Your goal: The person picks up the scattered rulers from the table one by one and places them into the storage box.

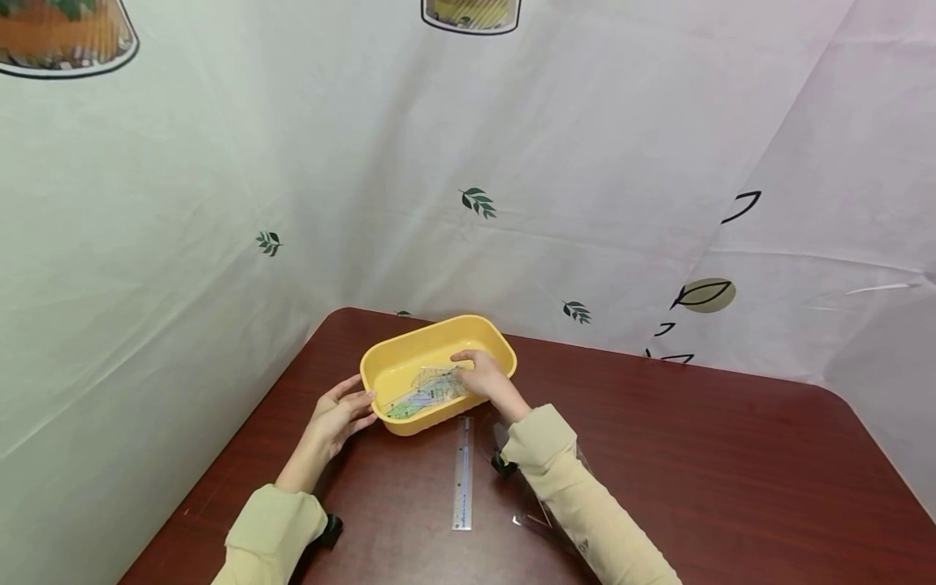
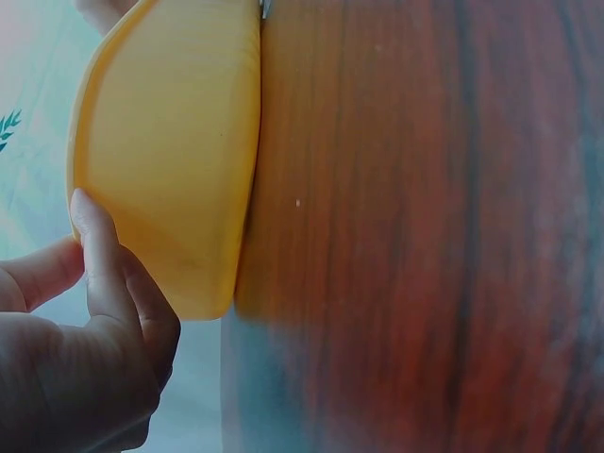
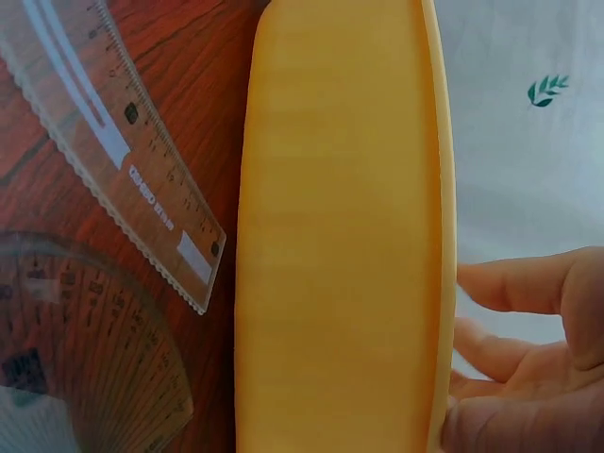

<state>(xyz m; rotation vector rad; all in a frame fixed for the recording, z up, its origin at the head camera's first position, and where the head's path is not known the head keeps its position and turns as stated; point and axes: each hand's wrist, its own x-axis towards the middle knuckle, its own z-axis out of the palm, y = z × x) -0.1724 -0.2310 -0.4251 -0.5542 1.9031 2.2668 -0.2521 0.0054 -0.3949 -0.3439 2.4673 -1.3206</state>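
My left hand (image 1: 338,418) pinches the rim at the left end of a yellow plastic tray (image 1: 395,355); in the left wrist view the thumb and fingers (image 2: 99,236) lie on either side of the wall. Inside the tray are several clear plastic drawing pieces (image 1: 427,394) with green and blue tints, overlapping one another. Over the near wall reaches my right hand (image 1: 483,376), its fingers spread apart beside these pieces. In the right wrist view the tray wall hides part of the right fingers (image 3: 514,283).
A clear straight ruler (image 1: 462,475) lies on the dark red table (image 1: 695,455) just in front of the tray. Next to it is a clear protractor (image 3: 85,349), partly under the right arm. A printed white cloth (image 1: 585,162) hangs behind the table.
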